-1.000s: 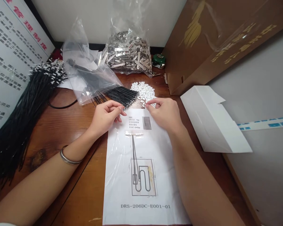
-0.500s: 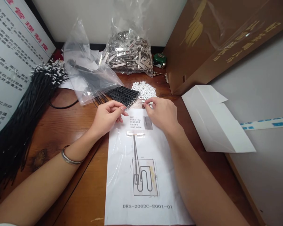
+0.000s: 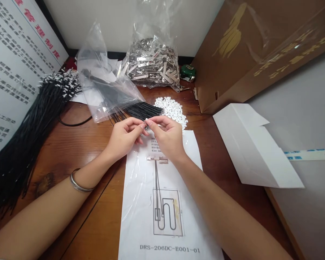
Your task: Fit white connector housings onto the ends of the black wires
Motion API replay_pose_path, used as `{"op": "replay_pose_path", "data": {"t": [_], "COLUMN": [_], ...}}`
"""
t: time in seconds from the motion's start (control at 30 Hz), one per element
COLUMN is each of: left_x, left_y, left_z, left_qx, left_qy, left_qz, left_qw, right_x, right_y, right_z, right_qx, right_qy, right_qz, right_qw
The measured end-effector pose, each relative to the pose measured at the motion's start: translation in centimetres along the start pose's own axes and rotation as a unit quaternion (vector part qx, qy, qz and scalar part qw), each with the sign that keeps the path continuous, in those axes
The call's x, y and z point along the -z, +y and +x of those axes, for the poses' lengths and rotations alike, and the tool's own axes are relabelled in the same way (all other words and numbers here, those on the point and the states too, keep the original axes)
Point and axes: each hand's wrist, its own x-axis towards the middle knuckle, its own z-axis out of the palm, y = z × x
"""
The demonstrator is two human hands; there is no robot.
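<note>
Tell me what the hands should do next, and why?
Probably the right hand should gently push the small white piece at its fingertips toward the left hand's pinch. The fingertips already meet, and the black wires on the left have white ends much like it. What the left fingertips pinch is too small to tell.

On the brown wooden table (image 3: 70,141), the flat white printed paper sheet (image 3: 169,180) lies in front. Just behind it lies the bundle of thin black wires (image 3: 143,109), partly inside the clear plastic bag (image 3: 97,112), with the heap of small white rectangular pieces (image 3: 173,108) to its right. The tall brown printed box (image 3: 254,43) stands right of them.
</note>
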Motion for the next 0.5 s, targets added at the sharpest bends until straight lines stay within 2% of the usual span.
{"op": "replay_pose_path", "data": {"t": [0.27,0.5], "left_x": [0.0,-0.1], "left_y": [-0.1,0.0], "left_z": [0.0,-0.1], "left_qx": [0.0,-0.005], "left_qy": [0.01,0.0], "left_qz": [-0.001,0.009], "left_qw": [1.0,1.0], "right_x": [0.8,1.4], "right_y": [-0.3,0.4], "right_z": [0.7,1.0], "right_qx": [-0.043,-0.061], "right_qy": [-0.022,-0.066], "right_qz": [0.08,0.091], "right_qw": [0.996,0.992]}}
